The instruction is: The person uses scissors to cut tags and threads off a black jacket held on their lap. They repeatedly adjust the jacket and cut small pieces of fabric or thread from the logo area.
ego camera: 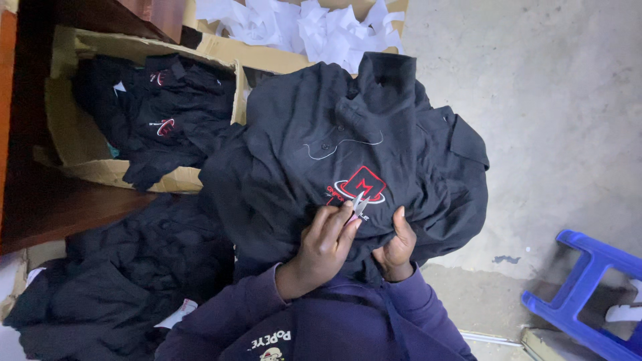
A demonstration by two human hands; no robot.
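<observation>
- A black shirt (348, 140) with a red and white embroidered badge (360, 185) lies bunched over the person's lap, at the middle of the view.
- The left hand (326, 244) pinches small metal snips (360, 204), tips at the badge's lower edge.
- The right hand (397, 245) grips the shirt's cloth just right of the snips, fingers curled.
- Left of the shirt, a cardboard box (67, 113) holds more black shirts.
- Beyond the shirt lies crumpled white paper (301, 23).
- A blue plastic stool (582, 287) stands well to the shirt's right.
</observation>
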